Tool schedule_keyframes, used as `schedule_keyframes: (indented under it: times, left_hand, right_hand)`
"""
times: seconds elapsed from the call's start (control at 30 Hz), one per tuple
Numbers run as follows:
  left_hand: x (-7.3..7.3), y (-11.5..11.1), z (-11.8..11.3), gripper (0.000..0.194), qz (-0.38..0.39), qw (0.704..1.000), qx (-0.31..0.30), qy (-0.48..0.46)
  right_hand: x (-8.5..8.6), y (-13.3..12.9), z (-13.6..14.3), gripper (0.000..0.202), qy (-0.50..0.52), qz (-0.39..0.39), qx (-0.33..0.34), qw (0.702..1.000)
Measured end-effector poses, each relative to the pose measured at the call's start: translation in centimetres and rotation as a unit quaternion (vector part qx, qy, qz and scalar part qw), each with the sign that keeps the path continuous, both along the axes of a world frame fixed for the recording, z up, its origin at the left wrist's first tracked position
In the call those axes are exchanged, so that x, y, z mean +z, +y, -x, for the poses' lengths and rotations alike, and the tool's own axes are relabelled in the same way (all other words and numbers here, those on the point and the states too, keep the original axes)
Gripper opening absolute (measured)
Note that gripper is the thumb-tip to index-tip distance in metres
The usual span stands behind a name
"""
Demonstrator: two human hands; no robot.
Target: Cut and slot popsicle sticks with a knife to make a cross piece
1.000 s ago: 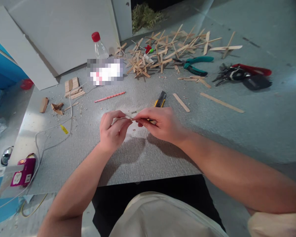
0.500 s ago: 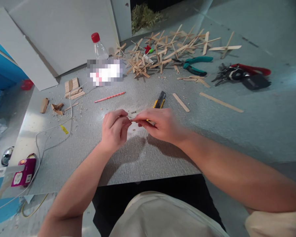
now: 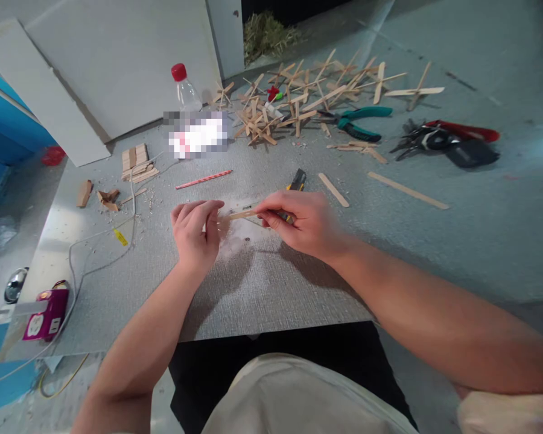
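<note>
Pinching a wooden stick (image 3: 241,214) is the right hand (image 3: 301,222); the left hand's (image 3: 196,232) grip, I cannot tell. Pliers (image 3: 361,123) lie far; yellow label (image 3: 120,237), left, is unreadable.

Pencil (image 3: 204,179) red-and-white (striped, even).

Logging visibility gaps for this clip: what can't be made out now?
All in the head view:
- bright patch: pixelated
- base of the bottle: behind that patch
- right end of the wooden stick: inside the right hand
- print on the yellow tag: too small
</note>
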State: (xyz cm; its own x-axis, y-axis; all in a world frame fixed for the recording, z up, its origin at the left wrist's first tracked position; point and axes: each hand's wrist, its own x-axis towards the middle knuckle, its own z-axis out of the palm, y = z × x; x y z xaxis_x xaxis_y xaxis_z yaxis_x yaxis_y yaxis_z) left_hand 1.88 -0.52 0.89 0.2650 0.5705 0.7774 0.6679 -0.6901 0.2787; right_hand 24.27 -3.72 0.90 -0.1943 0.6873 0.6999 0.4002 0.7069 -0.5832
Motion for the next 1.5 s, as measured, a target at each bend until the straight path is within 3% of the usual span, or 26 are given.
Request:
schedule_keyframes:
  times: [0.1,0.27,0.53,0.77,0.97,1.5]
  left_hand:
    - [0.12,-0.01,0.05,0.014,-0.041,0.999,-0.013,0.031]
    - [0.03,-0.32,-0.11,0.017,-0.13,0.978,-0.121,0.109]
    - [0.41,-0.34,0.02,0.017,-0.113,0.977,-0.151,0.101]
    - [0.38,-0.28,-0.04,0.004,-0.072,0.981,-0.144,0.107]
    - [0.16,-0.18,-0.23,0.005,-0.038,0.982,-0.144,0.119]
    - [0.56,-0.35,-0.29,0.005,-0.093,0.974,-0.128,0.162]
  right_hand:
    - [-0.07,0.0,-0.01,0.014,-0.002,0.003,0.004,1.0]
    - [-0.04,-0.2,0.11,0.016,0.016,0.042,0.029,0.999]
    - [-0.55,-0.11,0.35,0.014,0.049,0.085,0.046,0.994]
    - [-0.37,-0.03,0.19,0.016,0.009,0.064,0.031,0.997]
    - [-0.37,-0.27,0.51,0.017,-0.007,0.047,0.034,0.998]
    - [-0.27,-0.52,0.93,0.015,-0.019,0.006,0.027,0.999]
